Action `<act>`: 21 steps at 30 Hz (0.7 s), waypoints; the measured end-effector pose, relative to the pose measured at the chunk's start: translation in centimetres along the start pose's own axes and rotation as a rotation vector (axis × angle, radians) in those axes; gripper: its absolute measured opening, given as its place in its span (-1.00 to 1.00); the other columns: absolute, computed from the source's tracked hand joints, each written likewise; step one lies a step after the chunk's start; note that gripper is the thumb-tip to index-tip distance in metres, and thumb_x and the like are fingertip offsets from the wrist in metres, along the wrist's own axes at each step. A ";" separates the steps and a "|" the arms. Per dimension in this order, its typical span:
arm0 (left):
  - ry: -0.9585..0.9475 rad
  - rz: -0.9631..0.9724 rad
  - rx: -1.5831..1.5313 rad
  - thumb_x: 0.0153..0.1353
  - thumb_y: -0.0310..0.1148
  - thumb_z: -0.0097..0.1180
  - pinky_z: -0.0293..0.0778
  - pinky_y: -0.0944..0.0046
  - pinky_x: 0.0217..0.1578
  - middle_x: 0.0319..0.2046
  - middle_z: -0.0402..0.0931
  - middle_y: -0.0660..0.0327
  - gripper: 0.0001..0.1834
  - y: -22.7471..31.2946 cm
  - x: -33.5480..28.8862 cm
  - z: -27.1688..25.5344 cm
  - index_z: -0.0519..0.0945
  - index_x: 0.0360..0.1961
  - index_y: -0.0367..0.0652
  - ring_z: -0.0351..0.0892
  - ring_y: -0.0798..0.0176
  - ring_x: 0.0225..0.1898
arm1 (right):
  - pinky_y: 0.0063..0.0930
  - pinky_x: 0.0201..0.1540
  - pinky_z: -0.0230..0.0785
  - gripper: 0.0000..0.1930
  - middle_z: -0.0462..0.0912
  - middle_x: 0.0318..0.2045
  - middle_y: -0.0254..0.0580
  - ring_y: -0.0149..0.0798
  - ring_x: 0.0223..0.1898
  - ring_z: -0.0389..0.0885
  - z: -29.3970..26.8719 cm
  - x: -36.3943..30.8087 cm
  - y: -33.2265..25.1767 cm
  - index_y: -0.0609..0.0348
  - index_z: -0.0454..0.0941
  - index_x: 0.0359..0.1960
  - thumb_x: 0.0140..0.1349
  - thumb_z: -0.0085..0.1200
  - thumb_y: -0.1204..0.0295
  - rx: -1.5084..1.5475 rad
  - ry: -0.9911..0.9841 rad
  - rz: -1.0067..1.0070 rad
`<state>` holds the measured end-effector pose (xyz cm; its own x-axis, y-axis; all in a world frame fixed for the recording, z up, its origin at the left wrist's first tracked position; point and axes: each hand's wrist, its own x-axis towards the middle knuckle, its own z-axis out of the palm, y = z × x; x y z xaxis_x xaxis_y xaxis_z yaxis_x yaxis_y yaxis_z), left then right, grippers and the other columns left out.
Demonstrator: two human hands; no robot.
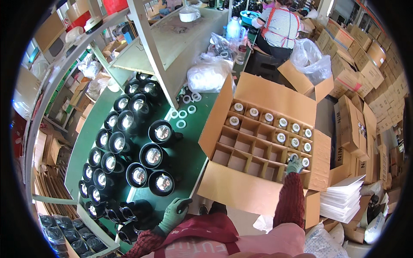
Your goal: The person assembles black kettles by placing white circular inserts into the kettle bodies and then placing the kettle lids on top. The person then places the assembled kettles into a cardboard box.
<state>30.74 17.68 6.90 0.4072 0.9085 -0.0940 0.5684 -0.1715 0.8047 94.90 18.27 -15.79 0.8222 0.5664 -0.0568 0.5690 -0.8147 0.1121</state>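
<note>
While the right hand (294,166) grips a jar (292,156) near-right in the box (236,185), neighbour knocks could chip it; left hand's (173,216) grip unclear.

one gloved left hand (174,215), one gloved right hand (294,165), one partitioned carton (241,187), twelve white-rimmed round pieces (282,123) inside, one white mug (188,16)

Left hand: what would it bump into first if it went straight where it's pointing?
Probably the near cardboard flap, ahead and right of the left hand, but depth is unclear.
</note>
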 end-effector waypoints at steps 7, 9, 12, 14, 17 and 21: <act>0.069 0.034 -0.150 0.18 -0.54 0.19 0.55 0.15 -0.14 -0.11 0.61 0.04 -0.67 -1.1 -0.4 0.2 0.67 0.00 -0.18 0.63 -0.03 -0.16 | 0.11 0.14 0.28 -0.47 0.42 0.06 0.13 0.21 0.11 0.40 -11.5 -8.4 2.0 -0.07 0.44 0.28 0.24 0.15 0.34 0.211 0.340 -0.274; 0.083 0.129 -0.135 0.20 -0.47 0.23 0.56 0.11 -0.04 -0.02 0.54 -0.03 -0.59 -1.1 -0.6 0.9 0.59 0.11 -0.16 0.60 -0.12 -0.05 | 0.13 0.14 0.25 -0.48 0.42 0.04 0.16 0.25 0.09 0.39 -14.1 -13.1 1.8 0.00 0.46 0.27 0.24 0.13 0.34 0.346 0.392 -0.435; 0.006 0.213 -0.169 0.17 -0.28 0.34 0.37 0.00 0.23 0.24 0.36 -0.04 -0.28 2.7 -1.1 -0.1 0.37 0.36 -0.12 0.39 -0.13 0.26 | 0.10 0.10 0.24 -0.52 0.40 -0.04 0.17 0.21 0.01 0.40 -17.7 -22.3 -1.5 0.11 0.48 0.26 0.28 0.10 0.37 0.573 0.342 -0.858; 0.111 0.323 -0.022 0.05 -0.16 0.43 0.29 -0.08 0.28 0.28 0.32 -0.01 -0.05 4.0 -2.0 0.0 0.25 0.45 -0.12 0.33 -0.13 0.30 | -0.04 0.06 0.30 -0.62 0.40 -0.07 0.17 0.16 -0.04 0.42 -20.7 -29.6 -5.4 0.24 0.56 0.08 0.22 0.13 0.44 0.753 0.011 -0.890; 0.119 0.314 0.135 -0.12 -0.10 0.52 0.34 -0.11 0.24 0.30 0.28 -0.07 0.07 3.4 -4.2 0.0 0.27 0.43 -0.12 0.36 -0.19 0.27 | -0.07 0.03 0.31 -0.59 0.43 -0.05 0.11 0.13 -0.02 0.42 -23.4 -38.5 -10.7 0.26 0.53 0.08 0.16 0.18 0.49 0.910 -0.320 -1.149; 0.194 0.101 -0.016 -0.21 -0.18 0.57 0.35 -0.05 0.26 0.27 0.27 -0.11 0.20 -0.3 -8.8 -3.7 0.16 0.47 -0.21 0.34 -0.20 0.26 | -0.20 0.15 0.30 -0.46 0.43 0.04 0.00 -0.04 0.06 0.44 -25.5 -44.0 -18.4 0.20 0.42 0.27 0.22 0.21 0.49 0.811 -0.395 -1.442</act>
<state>24.30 11.11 9.63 0.3155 0.9435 0.1009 0.5199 -0.2609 0.8134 47.82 11.46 9.95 -0.4492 0.8868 0.1089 0.5609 0.3748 -0.7382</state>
